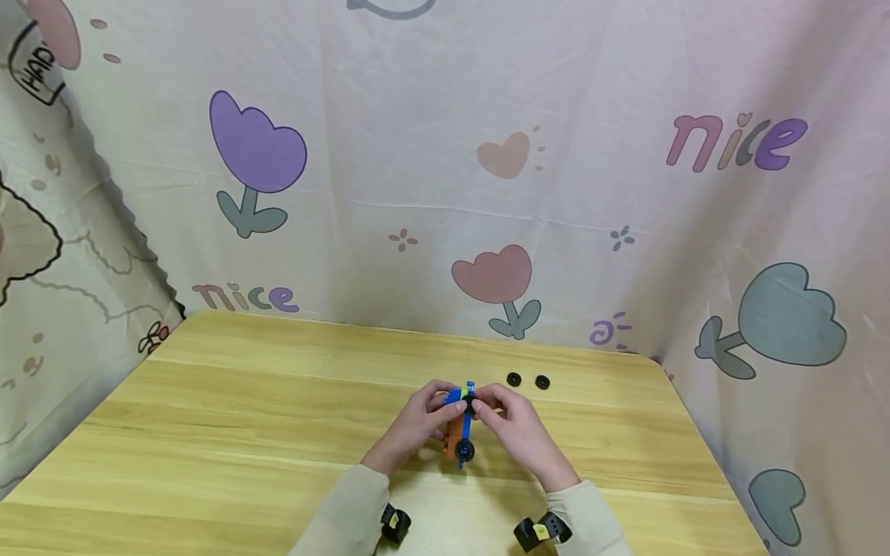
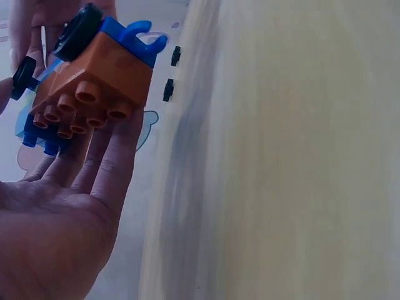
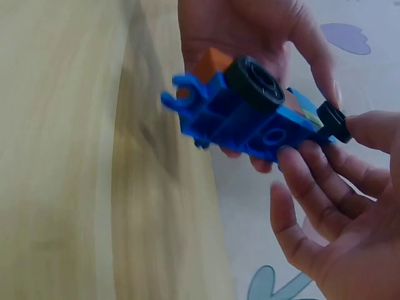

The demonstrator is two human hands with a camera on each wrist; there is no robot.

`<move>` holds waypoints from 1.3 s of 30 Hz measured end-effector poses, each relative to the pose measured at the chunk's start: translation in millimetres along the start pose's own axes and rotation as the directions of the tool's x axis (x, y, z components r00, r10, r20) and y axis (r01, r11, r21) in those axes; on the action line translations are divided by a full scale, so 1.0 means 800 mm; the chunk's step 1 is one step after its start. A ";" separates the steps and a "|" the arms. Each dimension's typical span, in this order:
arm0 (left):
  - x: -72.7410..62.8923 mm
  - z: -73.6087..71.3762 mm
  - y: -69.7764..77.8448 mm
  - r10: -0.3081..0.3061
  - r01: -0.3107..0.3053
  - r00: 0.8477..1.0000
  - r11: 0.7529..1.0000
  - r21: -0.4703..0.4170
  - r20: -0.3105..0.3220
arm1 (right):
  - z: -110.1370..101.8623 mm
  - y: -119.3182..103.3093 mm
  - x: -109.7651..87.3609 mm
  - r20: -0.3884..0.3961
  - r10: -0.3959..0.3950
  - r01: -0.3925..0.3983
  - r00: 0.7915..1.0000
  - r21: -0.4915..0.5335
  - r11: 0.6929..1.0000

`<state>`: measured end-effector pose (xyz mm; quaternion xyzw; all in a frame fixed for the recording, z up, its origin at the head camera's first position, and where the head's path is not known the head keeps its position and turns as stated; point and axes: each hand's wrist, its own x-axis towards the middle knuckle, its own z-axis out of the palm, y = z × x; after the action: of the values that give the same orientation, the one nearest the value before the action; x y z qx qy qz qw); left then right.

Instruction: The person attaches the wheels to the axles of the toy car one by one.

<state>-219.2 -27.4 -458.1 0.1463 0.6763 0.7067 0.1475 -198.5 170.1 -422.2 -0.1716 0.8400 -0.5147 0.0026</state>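
A toy block car point(image 1: 455, 432) with an orange body of studded bricks point(image 2: 94, 94) and a blue chassis point(image 3: 237, 125) is held between both hands, tilted on its side. My left hand point(image 1: 415, 425) grips it from the left, fingers behind the orange bricks and thumb near the small wheel. My right hand point(image 1: 520, 432) has its thumb against the black wheel point(image 3: 334, 122) at the far end, which sits on a blue axle stub, with fingertips on the chassis. Another black wheel point(image 3: 254, 83) is fitted at the near end, beside a blue forked hitch point(image 3: 181, 90).
Two loose black wheels point(image 1: 514, 379) lie side by side on the wooden table point(image 1: 243, 401), beyond the right hand. A printed fabric curtain point(image 1: 389, 154) hangs behind the table's back edge.
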 end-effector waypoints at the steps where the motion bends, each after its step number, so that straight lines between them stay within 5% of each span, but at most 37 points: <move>1: 0.000 0.000 0.000 0.002 -0.002 1.000 1.000 0.001 -0.002 | 0.000 0.000 0.000 0.000 0.002 -0.002 1.000 0.028 1.000; 29: 0.002 0.000 0.001 0.026 -0.024 0.997 0.999 0.025 -0.072 | 0.011 -0.002 0.010 -0.014 0.015 -0.012 1.000 0.169 0.985; 39: 0.001 -0.008 -0.001 0.020 -0.019 0.999 0.999 -0.026 0.029 | 0.010 0.001 0.007 -0.041 0.035 -0.028 0.999 0.171 0.985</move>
<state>-222.1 -32.8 -458.9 0.1612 0.6635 0.7146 0.1523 -202.8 162.0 -425.4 -0.1460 0.7955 -0.5881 0.0070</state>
